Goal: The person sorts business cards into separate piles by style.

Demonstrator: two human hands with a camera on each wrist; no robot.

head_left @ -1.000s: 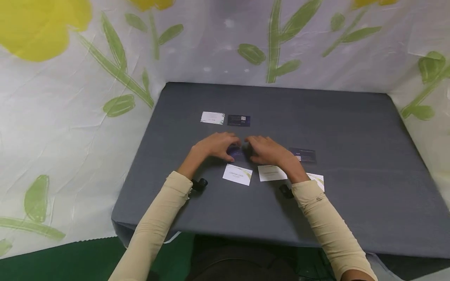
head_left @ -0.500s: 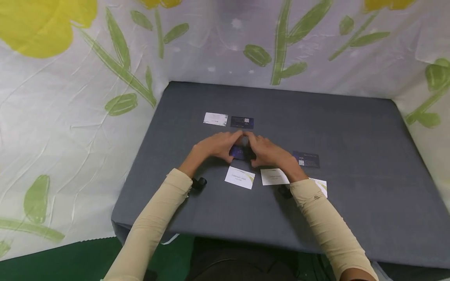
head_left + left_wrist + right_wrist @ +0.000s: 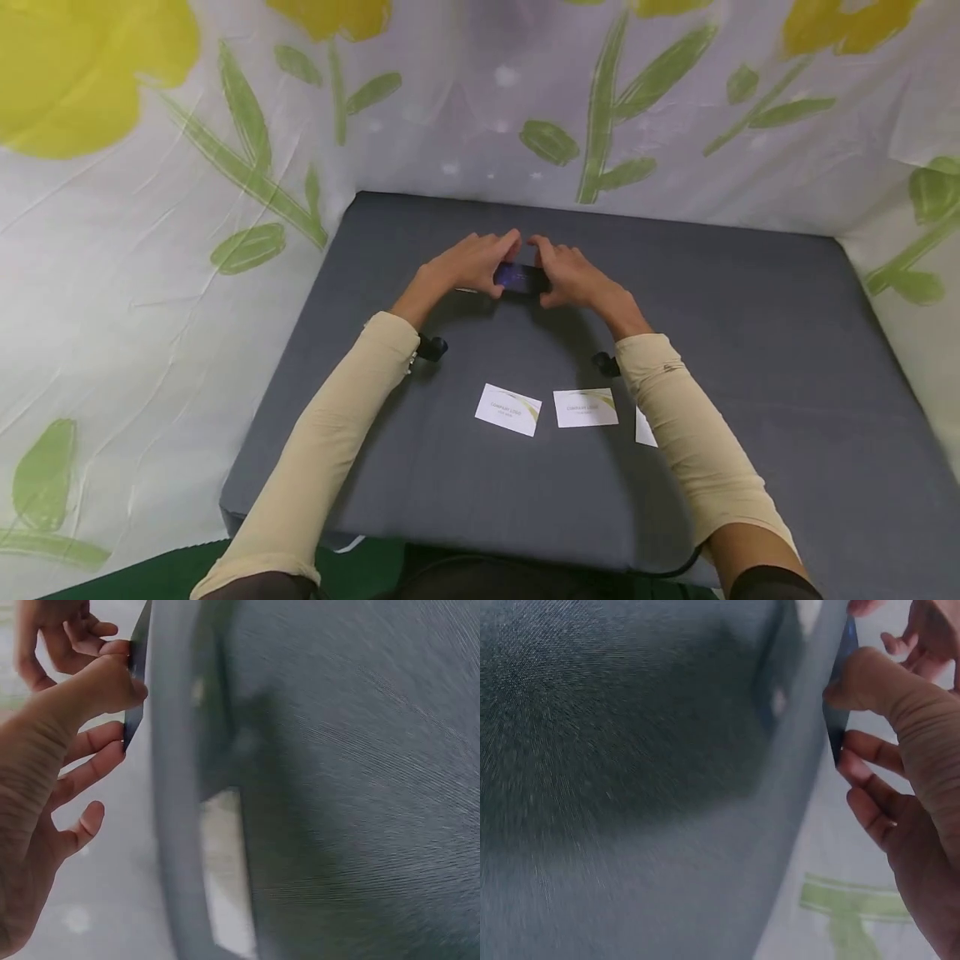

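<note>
Both hands hold one dark blue card [image 3: 519, 277] between them over the far middle of the grey table [image 3: 750, 350]. My left hand [image 3: 491, 265] pinches its left end and my right hand [image 3: 550, 268] pinches its right end. In the left wrist view the card [image 3: 136, 682] shows edge-on between the thumb and fingers of my left hand [image 3: 124, 705]. The right wrist view shows the card [image 3: 840, 712] edge-on too, pinched by my right hand [image 3: 847, 724]. Nearer me, two white cards [image 3: 508, 409] [image 3: 586, 407] lie flat. A third white card [image 3: 643, 427] is half hidden by my right forearm.
White cloth with green leaves and yellow flowers [image 3: 187, 208] walls in the table on the left, back and right. A sliver of another white card [image 3: 467, 290] peeks out under my left hand. The table's front edge [image 3: 450, 542] is close to my body.
Both hands have closed on the dark blue card, lifted it off the table near the white cards and carried it away from me, over the two cards at the back.
</note>
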